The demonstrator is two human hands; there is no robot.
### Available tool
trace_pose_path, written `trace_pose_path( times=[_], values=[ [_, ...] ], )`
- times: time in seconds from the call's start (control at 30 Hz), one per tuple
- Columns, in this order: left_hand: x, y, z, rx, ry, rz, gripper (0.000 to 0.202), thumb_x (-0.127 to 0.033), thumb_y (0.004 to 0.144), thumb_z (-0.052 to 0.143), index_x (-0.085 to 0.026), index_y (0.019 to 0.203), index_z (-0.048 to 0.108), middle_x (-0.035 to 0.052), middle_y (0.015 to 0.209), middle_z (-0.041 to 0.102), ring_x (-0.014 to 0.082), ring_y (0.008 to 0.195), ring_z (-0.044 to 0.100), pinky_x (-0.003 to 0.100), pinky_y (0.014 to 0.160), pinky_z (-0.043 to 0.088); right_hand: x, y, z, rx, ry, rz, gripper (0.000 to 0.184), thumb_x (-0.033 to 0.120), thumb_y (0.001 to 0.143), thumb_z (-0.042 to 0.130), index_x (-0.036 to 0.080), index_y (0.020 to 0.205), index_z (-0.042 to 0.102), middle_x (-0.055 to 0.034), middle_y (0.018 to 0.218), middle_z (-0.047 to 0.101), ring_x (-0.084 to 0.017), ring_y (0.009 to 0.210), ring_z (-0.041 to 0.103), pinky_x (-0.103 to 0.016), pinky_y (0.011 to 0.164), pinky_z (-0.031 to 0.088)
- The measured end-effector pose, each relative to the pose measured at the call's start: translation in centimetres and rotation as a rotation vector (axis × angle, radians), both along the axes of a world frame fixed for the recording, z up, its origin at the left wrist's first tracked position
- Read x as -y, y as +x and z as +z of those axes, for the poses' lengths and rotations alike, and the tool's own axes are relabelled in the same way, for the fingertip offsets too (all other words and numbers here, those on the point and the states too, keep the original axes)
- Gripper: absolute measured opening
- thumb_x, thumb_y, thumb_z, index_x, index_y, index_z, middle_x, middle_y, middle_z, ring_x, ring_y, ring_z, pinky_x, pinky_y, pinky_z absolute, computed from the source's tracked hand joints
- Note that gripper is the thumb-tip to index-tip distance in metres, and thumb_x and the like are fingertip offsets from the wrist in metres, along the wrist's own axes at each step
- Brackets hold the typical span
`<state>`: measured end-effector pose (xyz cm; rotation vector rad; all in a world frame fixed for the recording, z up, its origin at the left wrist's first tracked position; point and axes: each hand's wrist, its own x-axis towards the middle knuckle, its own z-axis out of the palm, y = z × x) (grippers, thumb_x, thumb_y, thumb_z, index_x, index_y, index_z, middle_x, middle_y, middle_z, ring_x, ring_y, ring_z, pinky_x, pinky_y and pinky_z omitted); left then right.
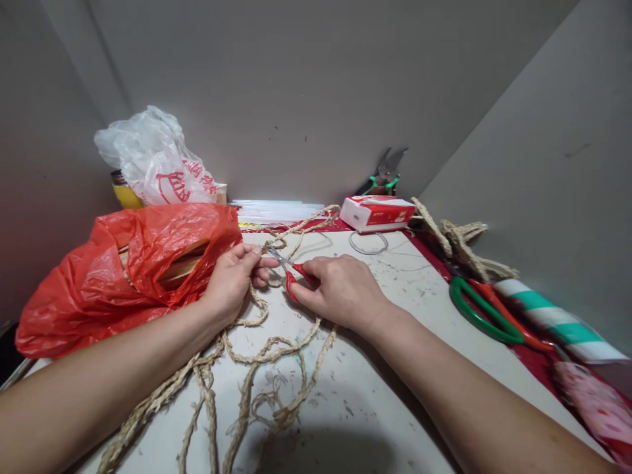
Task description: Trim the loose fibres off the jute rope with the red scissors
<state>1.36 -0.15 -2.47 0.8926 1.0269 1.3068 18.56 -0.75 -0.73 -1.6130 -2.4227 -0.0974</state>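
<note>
My right hand [345, 289] grips a small pair of scissors [291, 287] by its red handles. The metal blades point up and left, with their tips at the fingertips of my left hand [234, 276]. Those fingers are pinched on a braided straw rope [260, 309], which trails down from beneath them. Exactly what lies between the blades is too small to make out. More lengths of the rope [241, 408] run loosely across the white tabletop [365, 395] toward the front edge, some passing under my left forearm. Another loop [311, 224] lies beyond my hands.
A red plastic bag [99, 263] with wooden pieces stands left, a white plastic bag [153, 158] behind it. At the back are clear sticks [276, 210], a tissue pack [378, 213], wire [368, 251] and pruning shears [388, 171]. Green-and-orange-handled scissors [481, 322] and a striped roll [557, 319] lie right.
</note>
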Motion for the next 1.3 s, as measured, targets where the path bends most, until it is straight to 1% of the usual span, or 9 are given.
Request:
trace_pose_path(
  times=[0.1, 0.23, 0.4, 0.67, 0.83, 1.1, 1.3],
  values=[
    [0.03, 0.09, 0.02, -0.022, 0.016, -0.020, 0.016, -0.026, 0.075, 0.066, -0.016, 0.077, 0.053, 0.0068, 0.070, 0.072, 0.0068, 0.045, 0.051, 0.018, 0.046, 0.040, -0.06, 0.04, -0.03, 0.012, 0.011, -0.007, 0.034, 0.046, 0.080, 0.046, 0.022, 0.065, 0.064, -0.0018, 0.063, 0.067, -0.015, 0.056, 0.054, -0.028, 0.055, 0.025],
    [0.08, 0.04, 0.04, -0.035, 0.015, -0.035, 0.014, -0.024, 0.077, 0.062, -0.016, 0.081, 0.052, 0.0069, 0.070, 0.072, 0.0067, 0.044, 0.050, 0.018, 0.045, 0.039, -0.13, 0.04, -0.04, 0.034, 0.010, -0.037, 0.034, 0.047, 0.080, 0.046, 0.022, 0.066, 0.065, -0.0021, 0.063, 0.067, -0.015, 0.057, 0.055, -0.028, 0.055, 0.025],
    [0.09, -0.07, -0.06, -0.050, 0.030, -0.046, 0.012, -0.024, 0.078, 0.060, -0.016, 0.082, 0.051, 0.0063, 0.069, 0.072, 0.0065, 0.044, 0.049, 0.017, 0.045, 0.039, 0.02, -0.06, 0.14, 0.052, -0.002, -0.011, 0.034, 0.047, 0.079, 0.047, 0.022, 0.067, 0.066, -0.0022, 0.062, 0.067, -0.015, 0.056, 0.054, -0.029, 0.056, 0.024],
    [0.03, 0.05, -0.09, -0.080, 0.075, -0.051, 0.013, -0.026, 0.079, 0.060, -0.016, 0.079, 0.052, 0.0025, 0.061, 0.067, 0.0054, 0.043, 0.043, 0.016, 0.045, 0.035, 0.15, 0.03, 0.49, 0.070, 0.016, -0.004, 0.034, 0.045, 0.080, 0.047, 0.021, 0.069, 0.067, -0.0034, 0.064, 0.068, -0.015, 0.056, 0.054, -0.029, 0.058, 0.024],
    [0.08, -0.11, -0.26, -0.070, 0.062, -0.067, 0.014, -0.028, 0.080, 0.060, -0.016, 0.079, 0.052, 0.0004, 0.060, 0.065, 0.0056, 0.043, 0.040, 0.017, 0.044, 0.036, 0.19, -0.10, 0.42, 0.095, 0.001, 0.009, 0.034, 0.044, 0.081, 0.047, 0.021, 0.069, 0.069, -0.0039, 0.063, 0.068, -0.016, 0.056, 0.054, -0.030, 0.057, 0.022],
    [-0.01, -0.09, -0.30, -0.057, 0.047, -0.068, 0.014, -0.025, 0.080, 0.058, -0.015, 0.073, 0.051, -0.0007, 0.057, 0.061, 0.0046, 0.041, 0.037, 0.017, 0.042, 0.035, 0.16, -0.11, 0.44, 0.111, -0.020, 0.013, 0.033, 0.045, 0.082, 0.048, 0.023, 0.070, 0.071, -0.0028, 0.063, 0.069, -0.014, 0.055, 0.052, -0.029, 0.054, 0.019],
    [-0.02, -0.09, -0.31, -0.065, 0.034, -0.053, 0.017, -0.025, 0.081, 0.057, -0.014, 0.070, 0.051, 0.0000, 0.056, 0.060, 0.0041, 0.040, 0.036, 0.017, 0.041, 0.035, 0.09, 0.03, 0.39, 0.087, -0.042, 0.040, 0.034, 0.041, 0.085, 0.047, 0.022, 0.067, 0.070, -0.0022, 0.063, 0.068, -0.013, 0.055, 0.052, -0.029, 0.054, 0.020]
  ],
)
